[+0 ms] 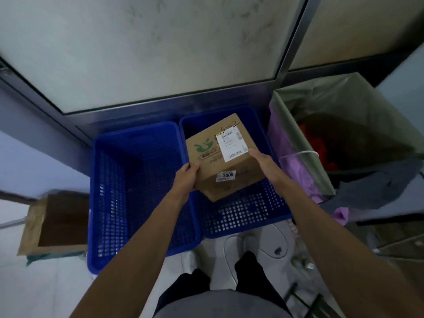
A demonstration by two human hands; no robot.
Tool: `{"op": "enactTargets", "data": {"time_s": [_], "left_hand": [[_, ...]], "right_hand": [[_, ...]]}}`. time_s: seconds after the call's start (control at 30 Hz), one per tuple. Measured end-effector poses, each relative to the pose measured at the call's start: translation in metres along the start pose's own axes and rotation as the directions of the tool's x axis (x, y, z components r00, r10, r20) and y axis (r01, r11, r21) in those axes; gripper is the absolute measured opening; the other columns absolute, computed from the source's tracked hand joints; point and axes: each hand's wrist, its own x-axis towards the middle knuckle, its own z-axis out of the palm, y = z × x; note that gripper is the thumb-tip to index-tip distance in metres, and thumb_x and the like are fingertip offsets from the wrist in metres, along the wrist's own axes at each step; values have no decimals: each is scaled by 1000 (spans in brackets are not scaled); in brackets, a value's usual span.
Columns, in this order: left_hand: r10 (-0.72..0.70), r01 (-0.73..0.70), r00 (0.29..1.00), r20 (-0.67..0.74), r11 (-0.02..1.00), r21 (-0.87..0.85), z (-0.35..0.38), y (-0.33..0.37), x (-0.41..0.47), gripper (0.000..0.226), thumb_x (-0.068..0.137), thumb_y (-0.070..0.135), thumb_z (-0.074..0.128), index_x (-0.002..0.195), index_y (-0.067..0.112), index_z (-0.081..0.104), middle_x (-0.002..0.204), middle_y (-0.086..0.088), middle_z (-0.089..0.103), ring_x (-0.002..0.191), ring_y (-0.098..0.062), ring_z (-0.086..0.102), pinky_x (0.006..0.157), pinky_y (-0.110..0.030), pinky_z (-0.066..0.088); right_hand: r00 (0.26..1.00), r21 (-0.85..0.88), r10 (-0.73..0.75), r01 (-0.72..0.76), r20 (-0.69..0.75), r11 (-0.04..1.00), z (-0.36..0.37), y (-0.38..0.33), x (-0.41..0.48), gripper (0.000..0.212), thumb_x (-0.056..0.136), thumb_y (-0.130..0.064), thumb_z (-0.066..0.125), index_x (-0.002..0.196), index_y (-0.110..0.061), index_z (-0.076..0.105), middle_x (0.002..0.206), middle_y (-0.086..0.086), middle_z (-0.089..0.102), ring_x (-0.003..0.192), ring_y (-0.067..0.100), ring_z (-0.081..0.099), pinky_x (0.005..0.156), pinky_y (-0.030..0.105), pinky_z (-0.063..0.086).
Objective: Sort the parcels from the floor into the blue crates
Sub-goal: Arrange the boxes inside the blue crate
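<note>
Plainly both hands carry the parcel. The left hand (185, 177) curls round the near corner of the brown cardboard box (213, 161), thumb on the top face and fingers tucked beneath. The right hand (263, 160) lies flat, its fingers straight and pressed against the opposite side. The box hangs tilted, one corner lowest, over the right-hand blue perforated plastic crate (243, 223). Whether it already touches that crate's floor I cannot tell.

To set it down well, I would level the box first and lower it until its base meets the floor near the crate's far wall, leaving room for later parcels. The flat palm should keep pushing inward, since smooth card can slip, and both hands should let go only once the box rests.

The card is matt and stiff, a squat sharp-edged block with a green printed logo. A white rectangular shipping label (231, 143) sits on top, and a small white sticker reading 3005 (226, 175) is on the near face. The crate is rigid moulded plastic with a rounded rim, its walls and floor pierced by rows of small holes.

Against the crate's left side stands a second blue perforated plastic crate (137, 180), and well left of that an open brown carton (57, 221). Just right of the crate is a tall bin lined with crinkled green and purple film (321, 106). Behind it rises a frosted glass panel (160, 42).
</note>
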Motion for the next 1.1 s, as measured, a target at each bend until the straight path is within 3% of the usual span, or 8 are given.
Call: {"op": "enactTargets", "data": {"time_s": [0.23,0.4,0.5,0.6,0.7,0.93,1.03,1.1], "left_hand": [[-17,19,998,-64,1000,24,42,-16,19,41,101,31,52,141,21,51,131,0,61,96,-8,61,61,-23,48],[-61,62,993,-101,998,3,69,-49,56,40,100,27,53,140,25,54,129,5,62,103,-9,63,75,-26,56],[-51,54,994,-92,998,32,79,-75,86,41,99,22,54,140,26,54,128,8,63,109,-10,62,91,-31,55],[-69,76,992,-103,994,75,88,-105,112,42,99,21,57,140,17,49,126,9,58,102,-4,59,80,-21,51],[-139,156,982,-125,978,141,93,-141,138,40,99,23,58,137,15,48,125,4,58,101,-9,59,84,-29,51],[-302,344,936,-180,892,292,104,-215,168,55,95,34,55,142,13,37,124,-5,57,106,-23,58,89,-37,52],[-370,413,909,-194,861,296,102,-241,174,54,96,29,53,145,15,33,116,-2,54,104,-24,56,88,-37,50],[-382,424,905,-190,852,308,103,-252,179,58,94,24,52,147,16,30,122,-4,55,109,-25,55,98,-40,49]], "right_hand": [[991,-54,73,-67,114,996,-28,21,54,110,57,-93,61,146,-30,47,133,-10,64,116,13,63,104,38,45],[986,-107,85,-70,144,992,-38,50,88,64,92,-49,58,149,-26,42,135,-6,56,118,14,56,98,34,45],[975,-147,128,-101,184,984,-39,88,119,66,90,-33,62,151,-26,38,136,-5,55,113,12,56,88,30,47],[964,-232,199,-156,178,960,-31,127,143,71,87,-23,68,151,-18,38,138,1,56,117,19,56,90,32,48],[954,-332,258,-197,150,923,-21,162,164,65,85,-11,71,143,-10,43,134,6,58,118,22,57,97,36,51],[943,-474,285,-175,172,863,6,219,196,65,84,-9,69,143,-13,41,132,6,60,116,25,58,101,43,50],[932,-529,305,-161,196,833,17,235,204,61,87,-9,67,142,-13,40,130,7,61,107,22,57,95,38,51],[932,-565,305,-146,197,812,24,245,208,59,89,-12,66,142,-15,40,129,5,61,101,20,57,88,35,51]]}}
